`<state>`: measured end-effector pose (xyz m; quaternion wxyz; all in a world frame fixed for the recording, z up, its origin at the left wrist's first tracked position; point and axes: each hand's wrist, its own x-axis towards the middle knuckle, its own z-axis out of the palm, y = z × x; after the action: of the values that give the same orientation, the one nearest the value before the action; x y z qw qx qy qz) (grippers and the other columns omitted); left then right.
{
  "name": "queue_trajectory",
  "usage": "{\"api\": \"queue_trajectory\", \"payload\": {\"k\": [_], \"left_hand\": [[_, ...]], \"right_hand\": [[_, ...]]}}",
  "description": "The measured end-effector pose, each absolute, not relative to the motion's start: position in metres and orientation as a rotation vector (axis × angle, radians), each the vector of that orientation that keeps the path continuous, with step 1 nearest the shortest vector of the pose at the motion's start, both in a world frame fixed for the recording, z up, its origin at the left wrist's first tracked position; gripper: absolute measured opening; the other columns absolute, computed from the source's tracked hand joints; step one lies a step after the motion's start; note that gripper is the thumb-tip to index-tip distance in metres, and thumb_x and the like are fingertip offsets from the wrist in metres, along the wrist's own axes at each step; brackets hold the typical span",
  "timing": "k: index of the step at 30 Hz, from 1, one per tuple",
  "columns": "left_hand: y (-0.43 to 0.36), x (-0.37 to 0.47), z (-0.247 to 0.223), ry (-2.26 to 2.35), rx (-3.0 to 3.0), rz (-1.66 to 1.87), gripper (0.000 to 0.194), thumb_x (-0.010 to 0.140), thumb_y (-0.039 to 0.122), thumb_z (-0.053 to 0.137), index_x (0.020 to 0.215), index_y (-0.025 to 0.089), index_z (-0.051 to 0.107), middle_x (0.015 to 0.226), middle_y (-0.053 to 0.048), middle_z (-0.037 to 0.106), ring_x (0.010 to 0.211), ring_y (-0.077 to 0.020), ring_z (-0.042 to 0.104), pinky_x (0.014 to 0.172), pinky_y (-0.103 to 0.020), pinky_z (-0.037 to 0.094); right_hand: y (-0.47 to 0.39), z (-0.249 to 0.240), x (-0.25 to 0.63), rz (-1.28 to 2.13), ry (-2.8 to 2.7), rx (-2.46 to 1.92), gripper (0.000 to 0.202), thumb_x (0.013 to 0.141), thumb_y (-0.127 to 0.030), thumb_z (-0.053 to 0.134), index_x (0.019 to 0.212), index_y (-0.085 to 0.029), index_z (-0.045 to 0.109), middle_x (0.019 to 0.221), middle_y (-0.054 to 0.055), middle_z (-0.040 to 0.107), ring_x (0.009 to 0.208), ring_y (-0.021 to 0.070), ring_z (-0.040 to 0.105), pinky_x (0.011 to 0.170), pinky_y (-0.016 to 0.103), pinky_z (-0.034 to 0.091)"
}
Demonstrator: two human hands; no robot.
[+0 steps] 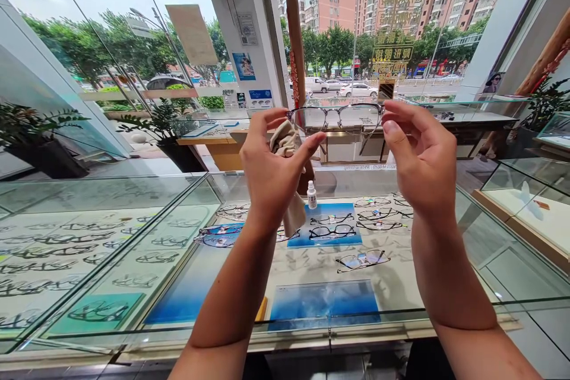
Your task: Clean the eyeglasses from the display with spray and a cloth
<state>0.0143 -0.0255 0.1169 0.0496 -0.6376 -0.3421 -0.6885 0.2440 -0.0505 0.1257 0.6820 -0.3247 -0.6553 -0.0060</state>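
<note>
Forearms (236, 279) outstretched, I have the left hand (269, 175), also bunching cloth (285, 139), and right hand (425, 160) closed on the eyeglasses (333, 110) by their ends above the glass-topped bench (396, 285), so one loosened grip could drop them.

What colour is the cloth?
The cloth is pale beige, best seen in the head view.

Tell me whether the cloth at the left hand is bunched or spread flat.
Bunched: the cloth shows crumpled folds, gathered in the left hand.
</note>
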Motion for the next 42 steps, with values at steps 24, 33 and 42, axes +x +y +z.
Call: {"api": "queue_trajectory", "payload": {"k": [24, 33, 42], "left_hand": [[-0.024, 0.035, 0.113, -0.733, -1.825, -2.254, 0.064, 0.077, 0.051, 0.097, 0.127, 0.034, 0.06, 0.125, -0.004, 0.07, 0.121, -0.028, 0.071, 0.086, -0.048, 0.067], [-0.024, 0.03, 0.11, -0.902, -1.939, -2.196, 0.078, 0.079, 0.068, 0.089, 0.136, 0.033, 0.049, 0.126, -0.009, 0.075, 0.106, -0.0301, 0.078, 0.079, -0.046, 0.066], [-0.025, 0.033, 0.116, -0.791, -1.877, -2.137, 0.063, 0.077, 0.066, 0.092, 0.119, 0.032, 0.061, 0.118, -0.004, 0.074, 0.11, -0.0265, 0.074, 0.081, -0.044, 0.065]], "right_hand": [[-0.033, 0.12, 0.244, 0.027, -1.288, -0.651, 0.03, 0.103, -0.05, 0.067, 0.113, -0.028, 0.084, 0.115, 0.006, 0.084, 0.104, 0.0266, 0.08, 0.097, 0.053, 0.067], [-0.033, 0.123, 0.245, 0.077, -1.302, -0.631, 0.027, 0.102, -0.051, 0.07, 0.105, -0.028, 0.083, 0.096, 0.003, 0.081, 0.09, 0.0222, 0.077, 0.083, 0.044, 0.066], [-0.028, 0.125, 0.251, 0.306, -1.287, -0.653, 0.03, 0.098, -0.056, 0.071, 0.098, -0.027, 0.076, 0.098, 0.003, 0.081, 0.089, 0.0204, 0.078, 0.076, 0.038, 0.063]]}}
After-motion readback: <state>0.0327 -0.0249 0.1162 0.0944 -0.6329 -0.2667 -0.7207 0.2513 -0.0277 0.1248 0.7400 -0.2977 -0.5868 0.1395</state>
